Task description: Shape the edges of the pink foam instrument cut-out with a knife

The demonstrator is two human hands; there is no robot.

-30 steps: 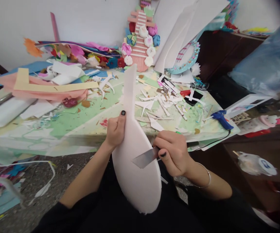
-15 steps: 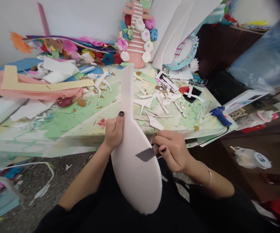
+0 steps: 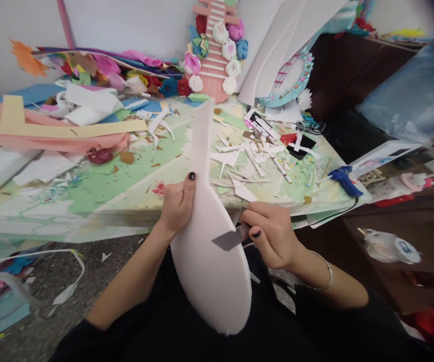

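A white foam board (image 3: 211, 281), cut like a lute with a long neck and a rounded body, stands tilted between my lap and the table edge. My left hand (image 3: 177, 203) is closed around its left side where neck meets body, thumb on the front face. In my right hand (image 3: 272, 234) is a utility knife (image 3: 228, 240), its wide blade lying across the board's right edge. Most of the knife's handle is hidden by my fingers. White offcuts (image 3: 243, 190) lie on the table beyond the board.
The green-stained table (image 3: 126, 186) carries scraps, pens (image 3: 264, 126) and a blue glue gun (image 3: 345, 181) at its right edge. A pink flowered instrument model (image 3: 217, 60) stands at the back. Left lies a yellow L-shaped strip (image 3: 70, 131). A chair frame (image 3: 77, 271) is at lower left.
The camera view has shifted slightly, so the table things sit a little differently in the picture. Both hands keep their grips; the knife blade stays at nearly the same spot on the board's edge.
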